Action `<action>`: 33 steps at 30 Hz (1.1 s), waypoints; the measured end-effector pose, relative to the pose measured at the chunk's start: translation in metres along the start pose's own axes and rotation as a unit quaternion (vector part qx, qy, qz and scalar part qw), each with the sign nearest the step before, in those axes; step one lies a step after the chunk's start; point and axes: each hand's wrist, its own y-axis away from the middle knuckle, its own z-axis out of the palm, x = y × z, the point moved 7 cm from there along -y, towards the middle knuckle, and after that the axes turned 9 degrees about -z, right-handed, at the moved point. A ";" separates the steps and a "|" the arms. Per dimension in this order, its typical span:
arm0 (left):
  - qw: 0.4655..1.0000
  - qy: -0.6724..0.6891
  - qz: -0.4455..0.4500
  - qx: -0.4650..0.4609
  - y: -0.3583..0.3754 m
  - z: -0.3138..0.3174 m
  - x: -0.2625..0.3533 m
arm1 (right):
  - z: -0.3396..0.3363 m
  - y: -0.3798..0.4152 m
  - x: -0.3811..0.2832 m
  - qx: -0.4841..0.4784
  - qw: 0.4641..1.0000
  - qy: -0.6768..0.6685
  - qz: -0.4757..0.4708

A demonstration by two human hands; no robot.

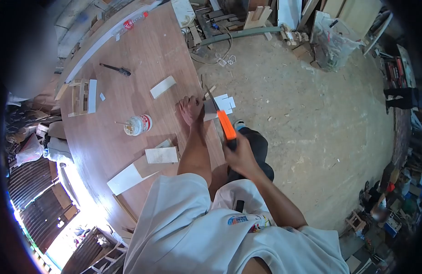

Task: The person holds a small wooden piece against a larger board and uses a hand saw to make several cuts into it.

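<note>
My left hand (190,109) presses flat on a thin light wood piece (210,110) at the right edge of the brown wooden table (142,59). My right hand (240,155) grips a hand saw (222,119) with an orange handle part. Its dark blade points away from me and meets the wood piece just beside my left fingers. The part of the wood piece past the table edge overhangs the floor.
On the table lie several pale wood offcuts (162,155), a glue pot with a stick (138,124), a dark tool (116,69) and a small wooden frame (79,97). White offcuts (225,103) lie on the dusty floor. Scrap wood and a plastic bag (332,43) crowd the far side.
</note>
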 end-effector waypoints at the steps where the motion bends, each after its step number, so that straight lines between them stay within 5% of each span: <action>1: 1.000 -0.002 0.001 -0.001 0.002 0.000 -0.002 | 0.009 -0.021 0.025 -0.017 1.000 0.004 0.018; 5: 1.000 0.010 -0.015 0.002 -0.001 0.001 -0.003 | 0.024 -0.062 0.030 -0.012 0.998 0.069 -0.001; 11: 1.000 0.004 -0.010 -0.004 0.001 0.000 -0.005 | -0.013 0.015 -0.035 -0.020 0.999 -0.014 0.043; 17: 0.999 0.021 -0.006 0.026 0.005 -0.002 -0.004 | 0.020 -0.055 0.020 -0.063 0.994 0.052 0.071; 23: 1.000 0.013 0.000 0.024 0.004 0.001 -0.005 | -0.017 0.025 -0.053 -0.037 0.996 -0.042 0.072; 28: 0.999 0.024 0.016 0.037 0.001 -0.004 0.004 | 0.025 -0.036 0.064 -0.068 0.996 0.000 0.050; 31: 0.999 0.029 -0.006 0.016 0.009 -0.004 -0.005 | 0.023 -0.054 0.039 -0.046 0.995 0.039 0.080; 33: 0.999 0.025 0.020 0.025 0.001 -0.005 0.000 | 0.008 -0.021 -0.009 -0.025 0.999 0.031 0.005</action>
